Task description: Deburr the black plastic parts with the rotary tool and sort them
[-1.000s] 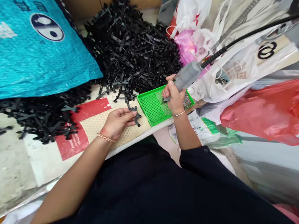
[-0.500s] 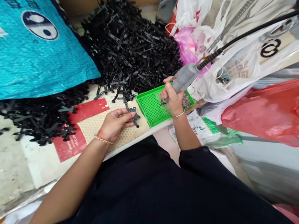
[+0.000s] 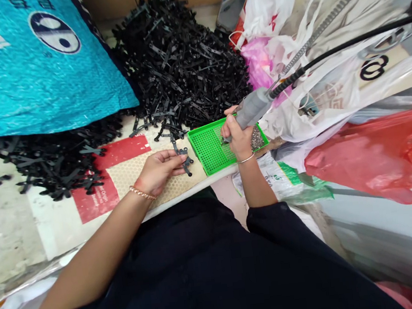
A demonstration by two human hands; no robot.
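Observation:
Between the thumb and fingers of my left hand (image 3: pixel 159 171) is a small black plastic bracket (image 3: pixel 187 164), held over the beige textured pad (image 3: pixel 127 181). My right hand (image 3: pixel 238 133) is wrapped round a grey electric screwdriver (image 3: pixel 253 109), whose cable runs off to the upper right. The screwdriver's front end points down and left above a green perforated tray (image 3: pixel 210 159). Small metal screws (image 3: pixel 258 138) lie in the tray's right end, partly behind my right hand. The screwdriver's tip is too small to make out clearly.
A large heap of black plastic parts (image 3: pixel 181 68) rises behind the tray. More parts (image 3: pixel 62 166) spill out below a blue sack (image 3: pixel 34 84) at the left. White plastic bags (image 3: pixel 308 108) and a red bag (image 3: pixel 377 155) crowd the right side.

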